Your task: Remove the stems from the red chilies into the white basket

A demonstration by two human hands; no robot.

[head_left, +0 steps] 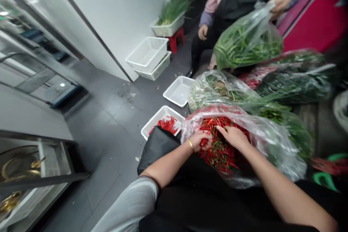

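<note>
A clear plastic bag point(272, 141) full of red chili peppers point(221, 152) with green stems lies open against my lap. My left hand point(200, 140), a gold bracelet at its wrist, is at the left side of the bag's mouth, fingers curled around a few red chili peppers. Over the middle of the pile is my right hand point(234, 136). Its thumb and fingers are drawn together low among the peppers, and what lies between them is hidden. Left of the bag, a white basket point(146, 125) on the floor holds loose red chili peppers point(167, 125).
A white tray point(178, 92) lies beyond the basket, near stacked white baskets point(148, 56). Green onions point(175, 9) stand in a basket on a red stool point(176, 40). Opposite, a seated person point(244, 0) grips a bag of green vegetables point(247, 47). More vegetable bags point(296, 83) crowd the right.
</note>
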